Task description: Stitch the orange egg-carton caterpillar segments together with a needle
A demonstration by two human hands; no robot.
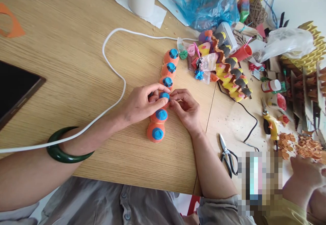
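An orange-painted egg-carton strip [155, 126] with round blue tops lies on the wooden table, running away from me. Black pieces sit around the blue tops of the three far cups; the two nearest show plain blue tops. My left hand [142, 103] grips one of the middle cups, thumb and forefinger around its blue top. From the other side, my right hand [185, 107] has its thumb and fingertips pinched together against the same cup. Whatever lies between those fingertips is too small to make out.
A white cable [124, 82] loops over the table and across my left forearm. Black-handled scissors [227, 155] lie to the right, near a yellow glue gun [272, 126]. Painted carton strips [229, 70] and a blue plastic bag [214, 5] crowd the back right. Another person's hand [307, 172] is at lower right.
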